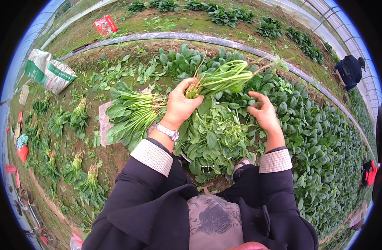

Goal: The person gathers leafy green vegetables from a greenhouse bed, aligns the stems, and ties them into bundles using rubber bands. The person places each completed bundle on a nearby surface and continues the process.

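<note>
My left hand [185, 101], with a watch on its wrist, grips a bunch of leafy greens [223, 79] that looks like spinach, roots still on. One plant with a long root points right across the bunch. My right hand [263, 110] is raised to the right of the bunch, fingers apart and holding nothing. Below both hands, a heap of loose leaves and stems [211, 136] fills a container whose pale rim barely shows. Left of my left wrist, a pile of rooted greens [136, 112] lies on a flat pale board [104, 123], roots towards me.
Tied bunches [92, 181] lie on the soil at left. A white and green sack [49, 71] stands behind them. Dense growing greens [322, 150] cover the right side. A grey strip [178, 36] crosses behind. Another person [349, 72] bends at far right. A red box [105, 25] lies beyond.
</note>
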### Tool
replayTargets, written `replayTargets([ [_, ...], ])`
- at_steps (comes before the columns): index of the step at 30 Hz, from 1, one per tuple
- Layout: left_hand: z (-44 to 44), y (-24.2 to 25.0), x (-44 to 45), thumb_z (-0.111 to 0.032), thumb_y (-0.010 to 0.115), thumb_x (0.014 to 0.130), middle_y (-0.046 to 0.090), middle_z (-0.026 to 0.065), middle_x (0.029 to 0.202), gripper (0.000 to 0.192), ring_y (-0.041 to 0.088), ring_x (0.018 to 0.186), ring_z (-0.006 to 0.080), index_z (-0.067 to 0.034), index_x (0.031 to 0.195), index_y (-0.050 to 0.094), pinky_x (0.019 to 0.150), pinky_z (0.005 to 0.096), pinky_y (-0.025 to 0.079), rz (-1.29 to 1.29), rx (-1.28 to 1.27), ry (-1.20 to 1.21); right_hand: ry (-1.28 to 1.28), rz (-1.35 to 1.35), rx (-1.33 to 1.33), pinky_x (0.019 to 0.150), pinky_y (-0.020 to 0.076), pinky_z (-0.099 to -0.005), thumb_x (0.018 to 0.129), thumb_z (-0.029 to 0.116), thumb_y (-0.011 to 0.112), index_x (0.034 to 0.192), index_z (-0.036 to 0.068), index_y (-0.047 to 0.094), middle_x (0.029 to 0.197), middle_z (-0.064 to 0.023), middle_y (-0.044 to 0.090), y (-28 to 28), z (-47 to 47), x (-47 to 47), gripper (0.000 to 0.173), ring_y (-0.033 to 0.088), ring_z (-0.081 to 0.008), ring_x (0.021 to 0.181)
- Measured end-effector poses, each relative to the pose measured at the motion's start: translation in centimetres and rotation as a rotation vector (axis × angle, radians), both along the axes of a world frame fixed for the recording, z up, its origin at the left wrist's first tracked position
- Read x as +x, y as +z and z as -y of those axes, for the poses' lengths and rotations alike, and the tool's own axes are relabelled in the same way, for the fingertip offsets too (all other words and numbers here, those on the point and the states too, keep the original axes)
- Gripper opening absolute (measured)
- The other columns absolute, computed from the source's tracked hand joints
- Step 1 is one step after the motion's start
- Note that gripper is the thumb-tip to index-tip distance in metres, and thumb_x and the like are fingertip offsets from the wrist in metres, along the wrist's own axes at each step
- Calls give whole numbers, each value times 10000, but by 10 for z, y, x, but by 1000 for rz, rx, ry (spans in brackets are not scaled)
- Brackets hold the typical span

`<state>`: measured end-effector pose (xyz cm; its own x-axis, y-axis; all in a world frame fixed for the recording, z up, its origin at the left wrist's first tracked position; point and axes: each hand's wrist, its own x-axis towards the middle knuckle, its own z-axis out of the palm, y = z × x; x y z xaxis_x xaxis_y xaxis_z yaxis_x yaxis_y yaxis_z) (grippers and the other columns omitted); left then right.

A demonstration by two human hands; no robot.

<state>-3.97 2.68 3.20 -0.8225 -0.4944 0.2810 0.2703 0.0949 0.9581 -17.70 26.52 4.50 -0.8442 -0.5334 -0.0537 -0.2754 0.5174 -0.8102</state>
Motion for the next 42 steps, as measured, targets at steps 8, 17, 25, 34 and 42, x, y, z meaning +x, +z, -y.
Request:
replayTargets([
  [8,-9,-5,3,31,689,706,629,-12,987,406,551,872,51,-27,1096,590,799,220,462,84,37,-242,195,387,-688,585,484,-259,874,25,581,1141,18,553,953,-62,617,9,28,28,269,581,-131,723],
  [17,-2,-8,0,-77,687,669,619,128,954,384,611,853,290,-57,1043,601,768,335,488,138,-440,216,-206,-389,13,708,488,-312,731,79,669,1014,68,617,981,-103,548,35,3,24,288,602,-208,829],
  [25,-30,-4,-3,-63,690,681,634,108,970,400,616,871,209,-24,1066,588,782,299,489,161,-342,78,-36,-1052,-199,643,453,-364,687,62,703,822,86,614,856,-68,539,12,47,32,164,544,-264,788],
  [34,-18,0,5,-43,680,675,623,112,973,414,622,876,254,-50,1078,588,783,311,488,227,-592,163,-36,-172,-625,568,430,-205,742,-61,567,922,39,556,888,-42,596,17,33,44,206,518,-59,641],
  [42,-23,7,9,-10,663,657,602,98,897,390,609,811,285,-83,1037,608,717,335,494,143,-765,89,-128,-937,186,819,417,-397,707,166,699,879,192,659,993,-2,598,30,16,25,178,522,-231,959],
])
